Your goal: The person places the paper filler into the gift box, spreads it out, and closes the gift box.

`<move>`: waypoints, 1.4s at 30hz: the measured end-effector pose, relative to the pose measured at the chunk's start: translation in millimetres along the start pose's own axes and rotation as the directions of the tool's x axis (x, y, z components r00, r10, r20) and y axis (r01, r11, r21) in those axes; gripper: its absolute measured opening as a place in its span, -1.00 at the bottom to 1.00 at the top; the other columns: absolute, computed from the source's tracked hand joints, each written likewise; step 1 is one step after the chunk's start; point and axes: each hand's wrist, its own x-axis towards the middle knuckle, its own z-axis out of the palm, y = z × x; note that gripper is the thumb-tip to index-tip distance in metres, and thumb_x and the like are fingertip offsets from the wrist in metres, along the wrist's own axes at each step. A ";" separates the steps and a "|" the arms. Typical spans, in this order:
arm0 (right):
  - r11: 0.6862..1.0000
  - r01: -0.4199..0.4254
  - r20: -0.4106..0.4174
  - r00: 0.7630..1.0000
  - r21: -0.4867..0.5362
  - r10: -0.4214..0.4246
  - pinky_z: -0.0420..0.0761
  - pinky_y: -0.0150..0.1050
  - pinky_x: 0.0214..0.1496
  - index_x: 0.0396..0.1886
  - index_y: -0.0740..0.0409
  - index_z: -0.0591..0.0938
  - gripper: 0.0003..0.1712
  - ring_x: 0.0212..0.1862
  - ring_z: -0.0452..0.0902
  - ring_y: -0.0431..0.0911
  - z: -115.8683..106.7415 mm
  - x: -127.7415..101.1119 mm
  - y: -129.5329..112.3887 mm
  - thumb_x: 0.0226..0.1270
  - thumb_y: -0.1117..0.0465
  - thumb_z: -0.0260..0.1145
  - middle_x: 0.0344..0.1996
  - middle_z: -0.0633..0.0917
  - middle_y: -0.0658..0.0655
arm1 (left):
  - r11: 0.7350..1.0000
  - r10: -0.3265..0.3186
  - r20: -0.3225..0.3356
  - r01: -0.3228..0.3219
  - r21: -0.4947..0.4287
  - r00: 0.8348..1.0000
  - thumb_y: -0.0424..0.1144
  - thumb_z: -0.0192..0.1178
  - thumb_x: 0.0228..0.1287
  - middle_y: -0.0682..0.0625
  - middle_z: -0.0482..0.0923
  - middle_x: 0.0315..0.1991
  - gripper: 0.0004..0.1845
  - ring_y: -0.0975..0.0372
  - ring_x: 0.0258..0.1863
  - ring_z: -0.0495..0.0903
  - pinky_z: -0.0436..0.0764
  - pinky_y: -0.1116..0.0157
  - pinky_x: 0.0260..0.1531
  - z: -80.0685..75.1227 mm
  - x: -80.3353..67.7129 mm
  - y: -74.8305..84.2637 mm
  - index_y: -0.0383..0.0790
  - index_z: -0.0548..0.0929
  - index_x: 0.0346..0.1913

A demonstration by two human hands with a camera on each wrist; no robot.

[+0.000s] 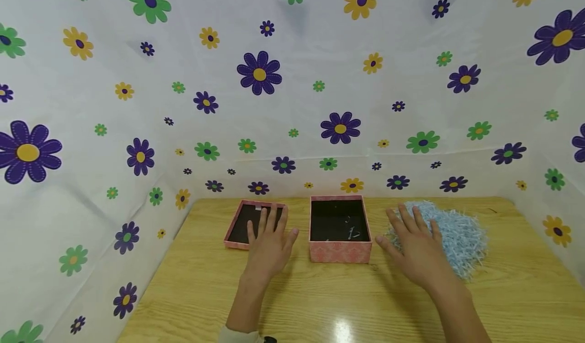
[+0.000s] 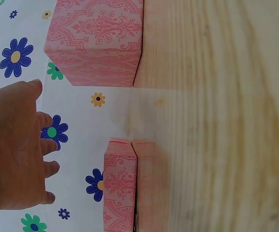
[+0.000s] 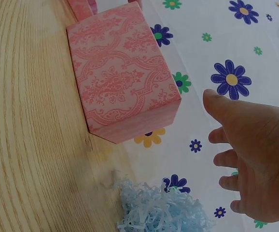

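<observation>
In the middle of the table stands a pink patterned box (image 1: 340, 252), its top off and a few pale blue shreds on its black inside. The box lid (image 1: 238, 226) lies to its left, black inside facing up. A heap of light blue shredded paper (image 1: 463, 239) sits to the right. My left hand (image 1: 269, 246), fingers spread, hovers by the lid's right side and holds nothing. My right hand (image 1: 418, 254) is also spread and holds nothing, between the box and the shredded paper, covering part of the heap in the head view. Both wrist views show the hands raised above the table.
The wooden table (image 1: 320, 307) reaches back to a white sheet (image 1: 292, 114) printed with purple, green and yellow flowers. This sheet also hangs along the left and right sides. A small dark scrap (image 1: 492, 210) lies at the back right of the table.
</observation>
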 end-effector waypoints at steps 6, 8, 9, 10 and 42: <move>1.000 -0.016 0.003 1.000 0.011 0.016 -0.27 0.59 0.51 0.70 0.20 0.18 -0.03 0.65 -0.21 0.45 -3.7 -3.1 10.1 0.62 -0.33 0.11 0.66 0.03 0.43 | 1.000 -0.005 0.022 0.006 -0.028 1.000 0.25 -0.15 0.68 -0.11 -0.11 0.74 -0.25 -0.13 0.70 -0.13 -0.25 -0.39 0.55 2.0 -1.4 1.0 0.01 0.07 0.73; 0.999 -0.029 0.008 1.000 0.026 0.028 -0.27 0.60 0.50 0.70 0.23 0.17 -0.03 0.65 -0.24 0.47 -6.8 -4.2 18.3 0.62 -0.32 0.12 0.66 0.00 0.45 | 0.997 -0.003 0.035 0.005 -0.081 0.999 0.26 -0.17 0.68 -0.10 -0.12 0.74 -0.24 -0.10 0.71 -0.13 -0.23 -0.37 0.56 3.3 -1.2 0.4 0.03 0.02 0.74; 0.999 -0.036 0.009 0.999 0.034 0.036 -0.25 0.61 0.50 0.70 0.24 0.16 -0.02 0.64 -0.25 0.48 -9.0 -4.8 23.9 0.62 -0.31 0.13 0.66 -0.02 0.46 | 0.991 0.007 0.038 -0.002 -0.135 0.999 0.24 -0.16 0.69 -0.10 -0.12 0.74 -0.24 -0.09 0.71 -0.12 -0.21 -0.37 0.57 3.8 -1.0 0.2 0.02 0.00 0.75; 0.998 -0.045 0.010 0.999 0.046 0.044 -0.23 0.63 0.48 0.69 0.27 0.16 -0.02 0.63 -0.26 0.51 -11.7 -5.7 29.9 0.62 -0.30 0.15 0.66 -0.03 0.48 | 0.979 0.020 0.039 -0.011 -0.202 0.999 0.22 -0.16 0.70 -0.10 -0.11 0.74 -0.24 -0.09 0.71 -0.11 -0.18 -0.36 0.57 4.5 -0.9 0.3 0.02 -0.02 0.75; 0.975 -0.190 0.061 0.981 0.118 0.184 0.62 0.40 -0.02 0.27 0.61 0.49 -0.47 0.10 0.51 0.61 -14.1 -23.9 149.1 0.50 0.29 0.33 0.13 0.55 0.71 | 0.657 0.168 0.109 -0.029 -0.754 0.980 -0.05 0.00 0.72 0.07 0.11 0.68 -0.38 0.02 0.59 0.28 0.41 0.02 0.45 29.7 4.1 20.2 0.02 0.19 0.70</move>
